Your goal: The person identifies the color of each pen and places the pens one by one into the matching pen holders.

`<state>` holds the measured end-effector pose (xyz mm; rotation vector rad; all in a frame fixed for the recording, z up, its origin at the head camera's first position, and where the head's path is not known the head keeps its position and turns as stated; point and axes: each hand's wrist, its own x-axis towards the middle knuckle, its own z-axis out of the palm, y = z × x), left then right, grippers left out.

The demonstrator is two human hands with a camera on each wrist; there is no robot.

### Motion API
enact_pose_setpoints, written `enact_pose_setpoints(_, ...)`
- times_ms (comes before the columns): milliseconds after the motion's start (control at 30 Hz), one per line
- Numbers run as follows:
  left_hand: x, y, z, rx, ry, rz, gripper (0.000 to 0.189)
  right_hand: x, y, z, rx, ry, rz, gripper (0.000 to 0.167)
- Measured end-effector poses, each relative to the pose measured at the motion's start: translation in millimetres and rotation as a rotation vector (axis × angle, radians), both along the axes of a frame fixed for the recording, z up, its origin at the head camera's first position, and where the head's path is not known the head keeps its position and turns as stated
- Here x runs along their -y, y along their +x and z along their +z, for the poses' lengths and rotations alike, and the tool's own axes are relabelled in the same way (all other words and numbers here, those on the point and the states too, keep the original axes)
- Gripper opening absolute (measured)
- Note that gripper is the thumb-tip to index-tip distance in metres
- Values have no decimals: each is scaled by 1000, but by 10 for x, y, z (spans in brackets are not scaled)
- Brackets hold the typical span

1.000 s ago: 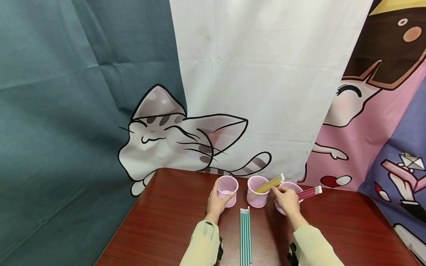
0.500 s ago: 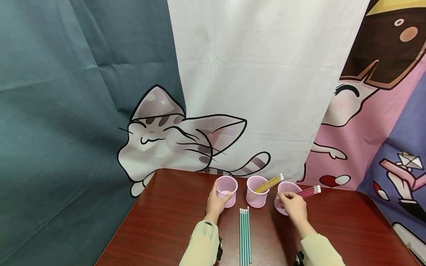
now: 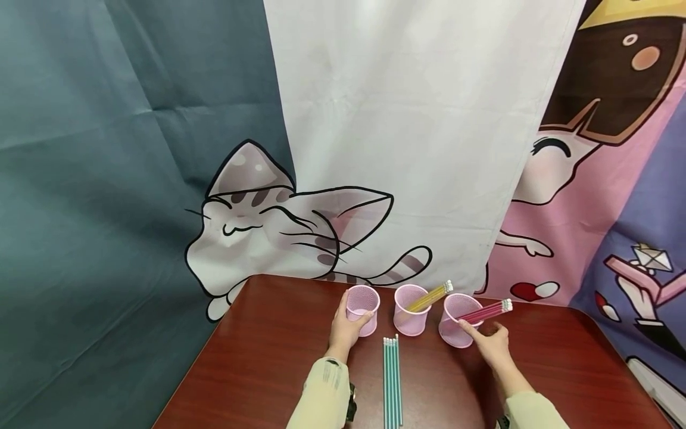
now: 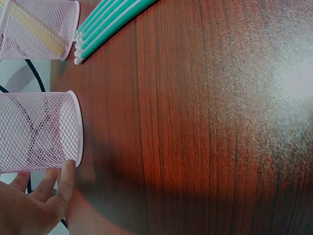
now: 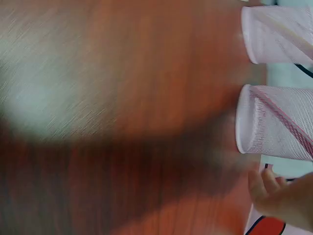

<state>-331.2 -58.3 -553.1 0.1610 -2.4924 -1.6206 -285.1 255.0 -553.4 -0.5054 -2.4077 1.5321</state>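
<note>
My left hand (image 3: 344, 332) holds the left pink mesh pen cup (image 3: 370, 325), thumb in front and fingers along its left side. In the left wrist view, fingertips meet this cup's wall (image 4: 39, 129) near its base. My right hand (image 3: 490, 345) is beside the right pink mesh pen cup (image 3: 452, 333), fingers loosely bent with nothing between them. Its thumb points at the cup's front; whether it touches cannot be told. Red pencils (image 3: 490, 310) lean to the right in that cup. The middle mesh cup (image 3: 409, 322) bears yellow pencils (image 3: 429, 298), also leaning right.
Several green pencils (image 3: 392, 381) lie side by side on the dark red wooden table (image 3: 257, 357), white ends toward the cups. A cartoon-printed curtain (image 3: 343, 119) hangs right behind the table's back edge.
My right hand has moved from the yellow pencils, across the front of the right cup, to that cup's right side. The left hand stays at the left cup. The head view has shifted slightly.
</note>
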Motion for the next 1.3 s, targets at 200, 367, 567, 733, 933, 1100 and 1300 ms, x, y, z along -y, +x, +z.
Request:
enact_pose_setpoints(200, 2, 4, 23, 7, -21, -3, 85, -111, -177, -129, -72, -128, 150, 91)
enact_pose_setpoints(367, -8, 16, 39, 1, -13, -10, 88, -141, -281, -323, -46, -144, 171, 93)
enact_pose_setpoints(567, -36, 9, 48, -25, -50, -3, 99, -80, -270, -281, -92, -196, 136, 106)
enact_pose_setpoints(733, -58, 4, 55, -20, -30, 40, 107, -70, -324, -288, -111, -168, 106, 105)
enact_pose_setpoints(933, -24, -5, 61, -35, 32, 41, 111, -184, -472, -519, -95, -185, 85, 106)
enact_pose_setpoints(1100, -9, 44, 119, -121, 27, 137, 108, -221, -513, -611, -94, -165, 64, 104)
enact_pose_setpoints(1300, -61, 186, 174, -457, 213, 324, 67, -232, -539, -674, -90, -151, 50, 99)
